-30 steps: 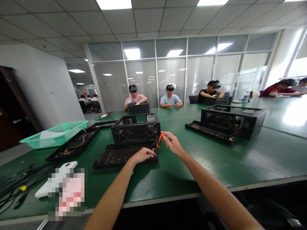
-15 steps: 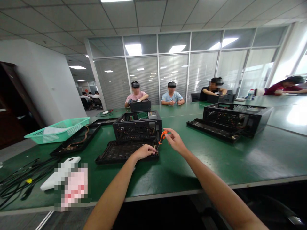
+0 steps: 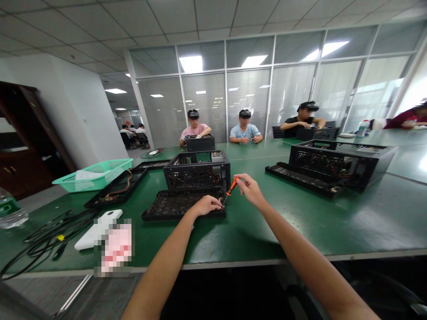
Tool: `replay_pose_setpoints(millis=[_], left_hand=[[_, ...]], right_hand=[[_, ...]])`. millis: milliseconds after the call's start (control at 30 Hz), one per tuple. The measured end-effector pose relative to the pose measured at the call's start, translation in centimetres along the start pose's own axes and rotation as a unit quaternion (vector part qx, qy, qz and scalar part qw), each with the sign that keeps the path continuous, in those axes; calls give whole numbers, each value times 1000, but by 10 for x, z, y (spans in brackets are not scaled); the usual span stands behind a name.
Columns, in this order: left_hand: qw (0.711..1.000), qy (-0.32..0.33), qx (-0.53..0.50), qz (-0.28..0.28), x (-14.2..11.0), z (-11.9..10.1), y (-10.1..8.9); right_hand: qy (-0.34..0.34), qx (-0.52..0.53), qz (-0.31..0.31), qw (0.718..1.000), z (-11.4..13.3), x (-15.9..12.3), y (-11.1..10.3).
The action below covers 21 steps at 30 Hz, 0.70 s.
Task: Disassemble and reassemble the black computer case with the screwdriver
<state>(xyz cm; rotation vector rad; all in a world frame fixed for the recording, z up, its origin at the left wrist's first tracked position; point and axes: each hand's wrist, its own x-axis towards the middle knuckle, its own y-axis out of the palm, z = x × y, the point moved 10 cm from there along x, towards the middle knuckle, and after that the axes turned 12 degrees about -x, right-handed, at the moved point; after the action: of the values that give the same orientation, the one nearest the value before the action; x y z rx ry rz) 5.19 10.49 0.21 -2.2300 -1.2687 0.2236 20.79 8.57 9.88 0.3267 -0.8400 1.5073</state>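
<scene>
My right hand (image 3: 251, 190) grips the end of an orange-and-black screwdriver (image 3: 231, 186), its shaft slanting down to the left. The tip meets the right end of a black front panel (image 3: 173, 205) that lies in front of an open computer case (image 3: 196, 175). My left hand (image 3: 207, 206) rests over that same end of the panel, fingers pinched together beside the screwdriver's tip. What the left fingers hold, if anything, is too small to make out.
To the left are a green basket (image 3: 96, 180), another black panel (image 3: 116, 191), black cables (image 3: 43, 242), a white device (image 3: 98, 229) and a water bottle (image 3: 11, 211). A second open case (image 3: 340, 166) stands at right. Several people sit across the green table (image 3: 300, 222).
The view has swung slightly left, so everything appears further right and the bottle has come into sight. Both hands keep their places at the panel's end, with the screwdriver still in the right.
</scene>
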Motion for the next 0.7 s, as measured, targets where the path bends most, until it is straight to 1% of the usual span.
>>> replay_pose_setpoints(millis=[100, 200, 267, 333, 433, 500, 600, 700], left_hand=[[999, 19, 27, -1, 1, -5, -2], [999, 22, 25, 1, 3, -6, -2], [1000, 17, 9, 8, 4, -4, -1], [1000, 4, -18, 19, 6, 0, 0], [997, -23, -64, 36, 10, 9, 2], [994, -39, -83, 54, 12, 14, 3], [989, -68, -93, 88, 14, 21, 4], [983, -87, -106, 124, 15, 24, 6]], right_hand=[[19, 5, -2, 1000, -6, 1, 1], [25, 2, -6, 1000, -9, 4, 1], [15, -17, -15, 1000, -7, 8, 0], [-9, -47, -21, 999, -3, 15, -2], [-33, -70, -2, 997, 2, 26, 2], [-20, -47, 19, 999, -1, 29, 7], [18, 24, 26, 999, -6, 27, 13], [24, 77, 30, 996, -5, 19, 15]])
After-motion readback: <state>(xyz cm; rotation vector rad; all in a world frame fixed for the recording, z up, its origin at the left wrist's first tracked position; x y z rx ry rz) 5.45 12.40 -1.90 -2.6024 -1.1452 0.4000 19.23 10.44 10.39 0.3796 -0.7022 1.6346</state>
